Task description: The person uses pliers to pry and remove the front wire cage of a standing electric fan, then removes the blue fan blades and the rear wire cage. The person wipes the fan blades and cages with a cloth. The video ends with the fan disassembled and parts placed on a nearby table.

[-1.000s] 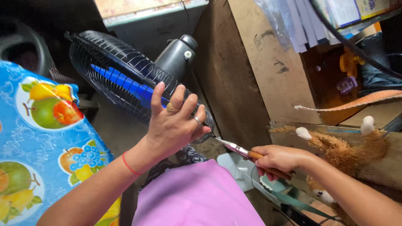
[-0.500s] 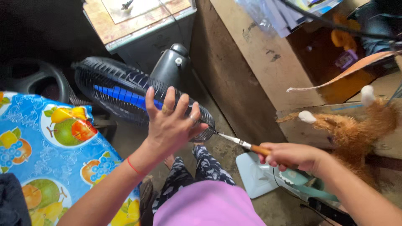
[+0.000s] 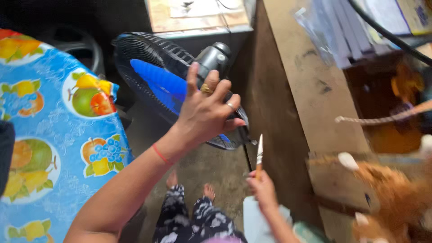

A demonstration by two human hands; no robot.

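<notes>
A black electric fan (image 3: 148,67) with blue blades and a wire cage stands tilted in front of me, its black motor housing (image 3: 215,56) behind. My left hand (image 3: 208,108) lies flat on the cage's lower right rim, fingers spread, rings on two fingers. My right hand (image 3: 261,189) grips a knife (image 3: 259,155) by its wooden handle, blade pointing up, just right of the cage and apart from it.
A table with a blue fruit-print cloth (image 3: 49,135) fills the left. A wooden cabinet side (image 3: 292,90) rises at the right, with a brown plush toy (image 3: 396,193) on a ledge. My bare feet (image 3: 189,189) rest on the concrete floor. A white fan base (image 3: 256,220) lies below.
The knife tip has left the fan cage; my right hand pulled back and turned the blade upright. The view shifted, and the fan now faces more toward me under my left hand.
</notes>
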